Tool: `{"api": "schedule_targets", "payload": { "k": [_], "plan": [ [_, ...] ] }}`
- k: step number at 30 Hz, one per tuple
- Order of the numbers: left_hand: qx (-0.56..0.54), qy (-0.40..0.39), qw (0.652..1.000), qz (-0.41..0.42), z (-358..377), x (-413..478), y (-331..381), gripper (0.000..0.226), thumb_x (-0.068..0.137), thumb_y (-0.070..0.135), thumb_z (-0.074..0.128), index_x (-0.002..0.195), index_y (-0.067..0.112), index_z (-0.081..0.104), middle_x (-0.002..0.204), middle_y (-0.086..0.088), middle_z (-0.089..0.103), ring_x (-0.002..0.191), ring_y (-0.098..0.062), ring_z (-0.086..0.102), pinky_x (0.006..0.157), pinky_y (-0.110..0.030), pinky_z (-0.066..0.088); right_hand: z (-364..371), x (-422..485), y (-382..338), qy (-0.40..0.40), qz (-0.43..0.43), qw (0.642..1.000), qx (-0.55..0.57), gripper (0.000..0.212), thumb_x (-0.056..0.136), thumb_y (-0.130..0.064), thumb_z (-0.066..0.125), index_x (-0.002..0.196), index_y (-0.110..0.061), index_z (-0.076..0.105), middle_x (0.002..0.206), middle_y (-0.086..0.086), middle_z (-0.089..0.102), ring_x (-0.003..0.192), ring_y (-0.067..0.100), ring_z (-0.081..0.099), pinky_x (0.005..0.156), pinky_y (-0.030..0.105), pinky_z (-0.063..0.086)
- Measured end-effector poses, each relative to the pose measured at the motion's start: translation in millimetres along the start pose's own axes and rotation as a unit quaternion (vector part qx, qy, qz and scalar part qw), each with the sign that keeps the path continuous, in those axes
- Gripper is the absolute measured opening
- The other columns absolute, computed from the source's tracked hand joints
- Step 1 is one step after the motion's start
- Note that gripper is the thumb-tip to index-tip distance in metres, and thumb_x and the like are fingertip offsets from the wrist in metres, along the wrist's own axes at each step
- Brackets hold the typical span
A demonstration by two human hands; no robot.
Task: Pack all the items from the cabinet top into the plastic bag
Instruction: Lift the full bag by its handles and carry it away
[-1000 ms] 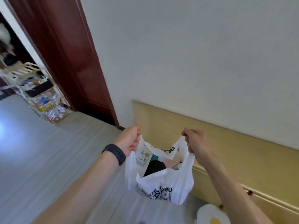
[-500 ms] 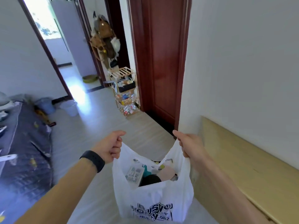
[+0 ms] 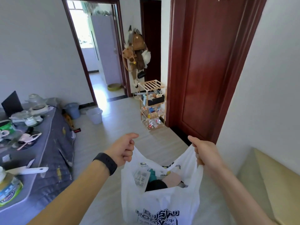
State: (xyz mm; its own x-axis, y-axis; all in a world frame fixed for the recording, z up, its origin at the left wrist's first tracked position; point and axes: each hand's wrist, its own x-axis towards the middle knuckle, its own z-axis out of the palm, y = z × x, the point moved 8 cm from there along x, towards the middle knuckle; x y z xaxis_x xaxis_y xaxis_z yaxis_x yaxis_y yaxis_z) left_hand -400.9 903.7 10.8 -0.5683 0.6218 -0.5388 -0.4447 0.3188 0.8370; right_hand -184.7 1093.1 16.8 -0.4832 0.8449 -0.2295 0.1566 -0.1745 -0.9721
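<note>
A wide stretch of pale tiled floor (image 3: 113,127) lies open beyond the fingers, running to a bright doorway at the far end. Left of the left-hand fingers, the edge of a table under a grey-blue patterned cloth (image 3: 53,143) borders that open floor; right of the right-hand fingers stand a dark red wooden door (image 3: 207,65) and a low tan wooden cabinet (image 3: 272,176) against the white wall.

The white printed plastic bag (image 3: 162,202) hangs in the air between both hands, its mouth spread open, with a labelled packet, something teal, a black item and a pink item inside. Both forearms reach forward. The left hand (image 3: 123,148), a black band on its wrist, is curled into a fist around the bag's left handle. The right hand (image 3: 206,151) has its fingers folded tight around the right handle.

Dark blue block letters on the bag's front read roughly "BUSVU"; the smaller print is unreadable.
</note>
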Motion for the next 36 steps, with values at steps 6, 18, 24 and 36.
{"api": "schedule_targets", "payload": {
  "k": [6, 18, 24, 36],
  "plan": [
    [-0.012, 0.012, 1.0, -0.01, -51, 89, 57, 0.037, 0.093, 0.034, 0.06, 0.067, 0.021, 0.036, 0.045, 0.008, 0.022, 0.03, -0.008, 0.014, 0.033, -0.017, 0.012, 81, 97, -19, -0.01, 0.009, 1.0, -0.005, 0.035, 0.087, -0.039, 0.068, 0.076, -0.015, 0.045, 0.056, -0.003, 0.024, 0.049, 0.014, 0.019, 0.048, 0.029, 0.018],
    [-0.077, 0.058, 0.995, -0.015, -140, 288, 179, 0.032, 0.1, 0.015, 0.032, 0.072, 0.013, 0.046, 0.043, 0.008, 0.023, 0.029, -0.007, 0.015, 0.031, -0.015, 0.012, 240, 328, -81, -0.084, 0.061, 0.994, -0.018, 0.028, 0.099, -0.021, 0.045, 0.072, -0.014, 0.05, 0.044, -0.008, 0.03, 0.038, 0.008, 0.02, 0.039, 0.024, 0.015],
    [-0.074, 0.037, 0.996, -0.017, -161, 394, 250, 0.024, 0.096, 0.03, 0.052, 0.08, 0.014, 0.047, 0.041, 0.008, 0.03, 0.03, -0.007, 0.017, 0.034, -0.017, 0.014, 305, 436, -108, -0.092, 0.105, 0.989, 0.046, 0.034, 0.101, -0.03, 0.046, 0.078, -0.009, 0.059, 0.047, -0.003, 0.054, 0.038, 0.009, 0.038, 0.04, 0.021, 0.025],
    [-0.037, -0.021, 0.998, -0.044, -220, 653, 406, 0.027, 0.091, 0.033, 0.061, 0.1, 0.011, 0.049, 0.084, -0.003, 0.062, 0.044, -0.008, 0.028, 0.046, -0.02, 0.027, 429, 652, -155, -0.016, 0.107, 0.992, 0.066, 0.026, 0.099, -0.029, 0.049, 0.083, -0.011, 0.061, 0.054, -0.005, 0.057, 0.045, 0.009, 0.037, 0.047, 0.023, 0.025]
  ]
}}
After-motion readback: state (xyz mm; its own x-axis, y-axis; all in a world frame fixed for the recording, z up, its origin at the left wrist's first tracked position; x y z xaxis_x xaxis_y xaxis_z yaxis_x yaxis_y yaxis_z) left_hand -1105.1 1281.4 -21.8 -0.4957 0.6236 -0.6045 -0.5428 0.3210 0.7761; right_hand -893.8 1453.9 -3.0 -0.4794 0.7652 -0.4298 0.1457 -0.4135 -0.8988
